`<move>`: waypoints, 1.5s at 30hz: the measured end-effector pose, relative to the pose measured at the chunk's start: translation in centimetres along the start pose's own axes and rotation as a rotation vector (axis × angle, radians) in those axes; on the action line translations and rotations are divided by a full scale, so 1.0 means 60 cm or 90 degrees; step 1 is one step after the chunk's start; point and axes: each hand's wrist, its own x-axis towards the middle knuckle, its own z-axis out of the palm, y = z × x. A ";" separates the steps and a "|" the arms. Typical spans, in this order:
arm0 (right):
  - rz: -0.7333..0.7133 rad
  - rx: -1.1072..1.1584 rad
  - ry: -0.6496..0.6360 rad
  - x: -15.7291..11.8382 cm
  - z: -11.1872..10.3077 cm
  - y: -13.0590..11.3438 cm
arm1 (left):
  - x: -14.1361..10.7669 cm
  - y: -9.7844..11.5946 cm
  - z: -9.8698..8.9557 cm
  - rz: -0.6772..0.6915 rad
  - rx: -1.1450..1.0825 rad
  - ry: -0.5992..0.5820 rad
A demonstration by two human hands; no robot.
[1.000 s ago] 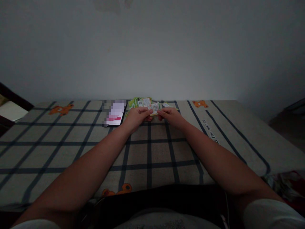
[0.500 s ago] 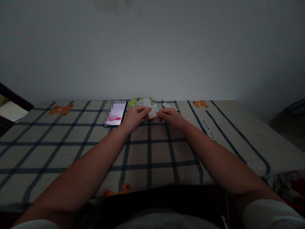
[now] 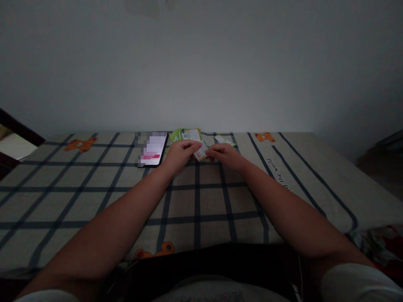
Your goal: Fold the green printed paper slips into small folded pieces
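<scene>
Between my hands is a small printed packet [image 3: 200, 152], white with green and yellow edges, held just above the cloth. My left hand [image 3: 180, 156] pinches its left side, thumb on top. The fingertips of my right hand [image 3: 226, 155] are closed on its right edge. Behind my left hand lie several green printed packets [image 3: 186, 134] in a loose pile, partly covered by that hand. Another small green and white packet or piece of one [image 3: 224, 140] lies flat behind my right hand.
A phone [image 3: 153, 149] with a lit, partly blurred screen lies left of my left hand. A checked cloth with bear prints [image 3: 126, 201] covers the table. The grey wall [image 3: 201, 75] rises right behind its far edge. A dark chair part [image 3: 12, 134] shows at far left.
The packet between my hands has tilted, its right side now angled further down and toward me. My hands have shifted only slightly; the phone and the pile stay in place.
</scene>
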 end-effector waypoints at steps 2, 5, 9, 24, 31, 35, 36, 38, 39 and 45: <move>-0.005 0.003 0.026 0.000 0.002 0.001 | 0.001 0.001 0.001 -0.028 -0.066 0.000; 0.004 0.003 0.079 0.001 0.005 0.006 | 0.001 0.004 0.000 -0.055 -0.098 -0.010; 0.033 0.054 0.179 0.005 0.006 0.019 | -0.003 0.010 0.000 -0.048 0.015 -0.034; 0.117 0.218 0.147 0.009 0.004 0.018 | -0.004 0.010 -0.003 0.002 0.102 -0.021; 0.076 0.039 0.117 0.005 -0.005 0.021 | -0.001 0.005 -0.002 -0.032 -0.027 -0.021; 0.078 0.000 0.084 0.004 -0.008 0.020 | 0.000 0.003 -0.002 -0.039 0.046 -0.059; 0.082 -0.002 0.084 0.005 -0.008 0.020 | 0.000 0.002 -0.003 -0.032 0.077 -0.069; 0.098 0.023 0.108 0.006 -0.005 0.020 | 0.000 0.000 -0.004 -0.019 0.113 -0.071; 0.110 0.052 0.129 0.007 -0.003 0.021 | 0.001 -0.001 -0.004 -0.014 0.117 -0.060; 0.163 0.267 0.202 0.014 0.007 0.027 | 0.002 -0.002 -0.003 -0.057 0.006 -0.060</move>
